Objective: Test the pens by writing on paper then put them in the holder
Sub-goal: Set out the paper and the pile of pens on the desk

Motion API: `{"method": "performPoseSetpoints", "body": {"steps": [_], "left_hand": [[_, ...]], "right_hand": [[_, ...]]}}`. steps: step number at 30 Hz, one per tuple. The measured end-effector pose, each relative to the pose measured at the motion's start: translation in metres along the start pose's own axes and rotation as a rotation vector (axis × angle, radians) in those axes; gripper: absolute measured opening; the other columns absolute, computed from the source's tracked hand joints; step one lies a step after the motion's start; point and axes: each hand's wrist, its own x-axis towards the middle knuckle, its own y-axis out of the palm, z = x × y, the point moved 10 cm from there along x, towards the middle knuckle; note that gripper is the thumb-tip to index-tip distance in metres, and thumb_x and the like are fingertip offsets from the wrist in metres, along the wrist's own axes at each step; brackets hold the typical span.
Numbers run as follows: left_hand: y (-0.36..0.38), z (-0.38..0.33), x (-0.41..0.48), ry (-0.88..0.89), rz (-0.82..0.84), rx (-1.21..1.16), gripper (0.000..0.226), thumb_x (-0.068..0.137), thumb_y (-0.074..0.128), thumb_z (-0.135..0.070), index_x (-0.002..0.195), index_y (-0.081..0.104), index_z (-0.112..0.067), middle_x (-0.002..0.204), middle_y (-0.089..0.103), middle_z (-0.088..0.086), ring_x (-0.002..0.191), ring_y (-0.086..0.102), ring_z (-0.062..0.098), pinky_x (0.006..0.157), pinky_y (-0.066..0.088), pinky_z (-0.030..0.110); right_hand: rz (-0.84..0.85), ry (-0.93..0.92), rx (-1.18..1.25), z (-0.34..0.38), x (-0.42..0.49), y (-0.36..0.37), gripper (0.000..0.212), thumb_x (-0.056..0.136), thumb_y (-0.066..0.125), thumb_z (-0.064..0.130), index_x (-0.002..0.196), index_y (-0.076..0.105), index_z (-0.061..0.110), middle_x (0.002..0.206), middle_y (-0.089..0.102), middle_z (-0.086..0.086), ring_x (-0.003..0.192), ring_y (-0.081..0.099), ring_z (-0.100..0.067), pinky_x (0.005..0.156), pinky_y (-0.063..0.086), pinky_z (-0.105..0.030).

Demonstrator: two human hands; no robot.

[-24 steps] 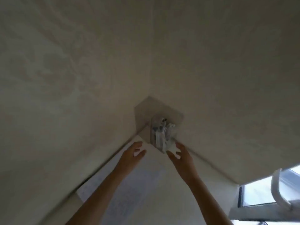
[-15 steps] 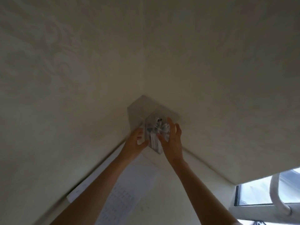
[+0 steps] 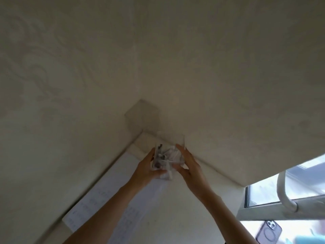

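A clear plastic pen holder (image 3: 175, 152) with several white pens (image 3: 164, 158) in it sits between both hands near the corner of two cream walls. My left hand (image 3: 146, 169) grips its left side, thumb under its near end. My right hand (image 3: 190, 166) grips its right side, fingers along the wall of the holder. The holder is tilted, its open top facing me. A sheet of paper (image 3: 109, 199) with rows of faint writing lies on the white table (image 3: 175, 208) under my left forearm.
Two cream walls (image 3: 88, 67) meet just behind the holder. A window with a white handle (image 3: 284, 191) is at the right. A phone in a dark case (image 3: 268, 231) lies at the bottom right.
Both hands reached from open and apart to the holder, closed round it, and drew it nearer and lower, away from the wall corner.
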Motion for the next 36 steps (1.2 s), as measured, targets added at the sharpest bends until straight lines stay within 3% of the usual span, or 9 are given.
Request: {"method": "performPoseSetpoints", "body": {"steps": [3, 6, 12, 15, 18, 21, 26, 32, 36], "left_hand": [[0.001, -0.017, -0.008, 0.054, -0.07, 0.018, 0.071, 0.073, 0.076, -0.011, 0.127, 0.037, -0.036, 0.114, 0.056, -0.015, 0.098, 0.054, -0.015, 0.077, 0.039, 0.002], [-0.004, -0.043, -0.019, 0.146, -0.118, 0.071, 0.068, 0.073, 0.076, -0.017, 0.122, 0.038, -0.045, 0.109, 0.058, -0.025, 0.096, 0.052, -0.02, 0.077, 0.039, 0.002], [-0.034, -0.042, -0.077, 0.179, -0.341, 0.084, 0.063, 0.068, 0.071, -0.053, 0.124, 0.043, -0.043, 0.1, 0.057, -0.043, 0.095, 0.057, -0.015, 0.072, 0.043, 0.003], [-0.05, -0.014, -0.112, 0.138, -0.468, 0.132, 0.062, 0.06, 0.058, -0.076, 0.114, 0.045, -0.049, 0.091, 0.063, -0.032, 0.093, 0.057, -0.015, 0.068, 0.044, 0.003], [-0.059, 0.011, -0.131, 0.107, -0.505, 0.175, 0.073, 0.062, 0.054, -0.08, 0.117, 0.052, -0.033, 0.098, 0.062, -0.022, 0.091, 0.059, -0.012, 0.067, 0.046, 0.004], [-0.063, 0.03, -0.136, 0.081, -0.478, 0.217, 0.08, 0.067, 0.056, -0.074, 0.127, 0.051, -0.021, 0.108, 0.061, -0.019, 0.095, 0.059, -0.01, 0.074, 0.048, 0.009], [-0.068, 0.063, -0.141, 0.031, -0.285, 0.23, 0.077, 0.072, 0.064, -0.063, 0.137, 0.035, -0.033, 0.128, 0.052, -0.018, 0.116, 0.051, -0.002, 0.091, 0.05, 0.03], [-0.089, 0.05, -0.118, 0.013, -0.094, 0.206, 0.094, 0.058, 0.07, -0.067, 0.132, 0.018, -0.041, 0.133, 0.028, -0.034, 0.115, 0.026, -0.029, 0.092, 0.026, -0.001], [-0.07, 0.074, -0.093, -0.066, 0.055, 0.193, 0.084, 0.058, 0.083, -0.052, 0.124, 0.031, -0.055, 0.13, 0.049, -0.022, 0.121, 0.046, 0.0, 0.1, 0.042, 0.032]], "right_hand": [[-0.076, -0.037, 0.057, 0.015, -0.011, -0.016, 0.056, 0.086, 0.058, 0.031, 0.134, 0.031, 0.041, 0.139, 0.036, 0.023, 0.125, 0.032, 0.02, 0.1, 0.029, -0.005], [-0.095, -0.078, 0.084, 0.031, -0.017, -0.025, 0.056, 0.087, 0.058, 0.029, 0.133, 0.032, 0.049, 0.138, 0.033, 0.034, 0.127, 0.033, 0.016, 0.1, 0.031, -0.007], [0.135, -0.16, 0.039, 0.072, -0.027, 0.011, 0.056, 0.091, 0.052, 0.035, 0.137, 0.026, 0.056, 0.154, 0.026, 0.01, 0.131, 0.034, 0.006, 0.097, 0.042, -0.013], [0.275, -0.159, 0.059, 0.074, -0.036, 0.048, 0.057, 0.092, 0.051, 0.036, 0.139, 0.024, 0.053, 0.156, 0.019, 0.008, 0.136, 0.032, -0.003, 0.098, 0.048, -0.027], [0.334, -0.15, 0.058, 0.069, -0.041, 0.074, 0.058, 0.092, 0.051, 0.037, 0.14, 0.023, 0.052, 0.157, 0.018, 0.008, 0.136, 0.031, -0.003, 0.097, 0.049, -0.029], [0.345, -0.134, 0.1, 0.063, -0.047, 0.087, 0.058, 0.091, 0.055, 0.034, 0.138, 0.027, 0.053, 0.155, 0.024, 0.006, 0.131, 0.037, 0.003, 0.097, 0.048, -0.026], [0.372, -0.102, 0.065, 0.057, -0.05, 0.092, 0.059, 0.087, 0.055, 0.046, 0.138, 0.025, 0.057, 0.153, 0.027, 0.016, 0.137, 0.033, -0.005, 0.105, 0.042, -0.038], [0.306, 0.017, -0.002, 0.044, -0.048, 0.071, 0.081, 0.084, 0.057, 0.044, 0.142, 0.001, 0.051, 0.142, 0.043, 0.014, 0.126, 0.044, -0.001, 0.108, 0.035, -0.027], [0.026, 0.09, 0.012, 0.042, -0.067, 0.05, 0.055, 0.089, 0.053, 0.038, 0.133, 0.023, 0.049, 0.14, 0.043, 0.012, 0.123, 0.044, 0.0, 0.107, 0.039, -0.037]]}}
